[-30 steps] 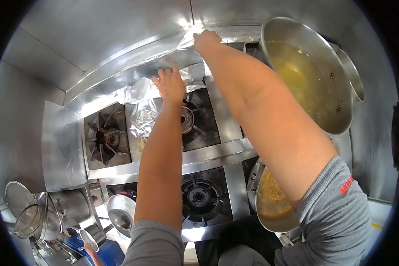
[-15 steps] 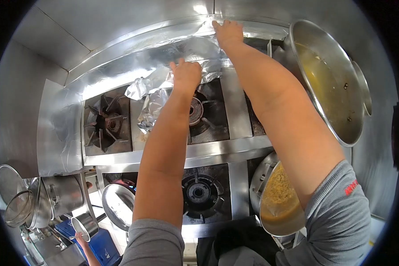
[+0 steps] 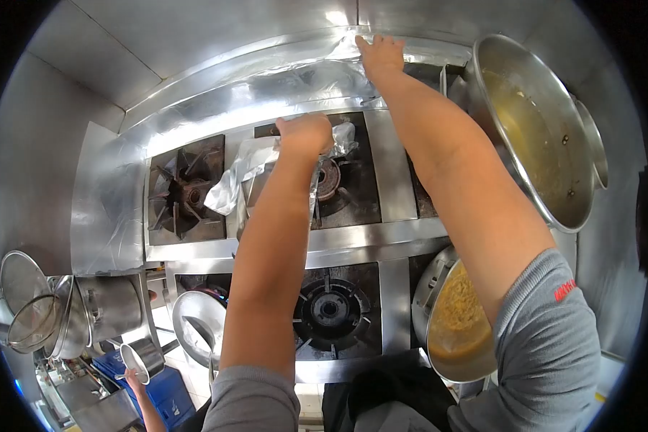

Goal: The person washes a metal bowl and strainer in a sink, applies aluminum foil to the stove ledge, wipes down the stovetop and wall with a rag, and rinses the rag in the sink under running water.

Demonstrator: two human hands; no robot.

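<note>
Left hand point(image 3: 306, 134) has drawn nearer, clenching foil point(image 3: 255, 157); whether right hand point(image 3: 381, 55) grips is unclear.

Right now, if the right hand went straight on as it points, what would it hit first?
Most likely the wall behind the foil, though depth beyond the right hand is unclear.

From the middle of the stove point(image 3: 381, 235), the left hand point(image 3: 306, 133) lies toward twelve o'clock on loose foil point(image 3: 225, 190), which reaches round to ten. Below that hand is the centre burner point(image 3: 329, 182). The right hand point(image 3: 383, 56) is near one, at the foil lining point(image 3: 266, 83) along the back. Other burners sit at nine point(image 3: 178, 198) and six point(image 3: 329, 309). A big pot point(image 3: 513, 66) holding liquid point(image 3: 527, 137) stands at two; a second pot point(image 3: 462, 372) containing food point(image 3: 459, 317), at four. Toward eight come a pan point(image 3: 210, 311), a saucepan point(image 3: 150, 353) in another person's hand point(image 3: 132, 379), and strainers point(image 3: 25, 277).
</note>
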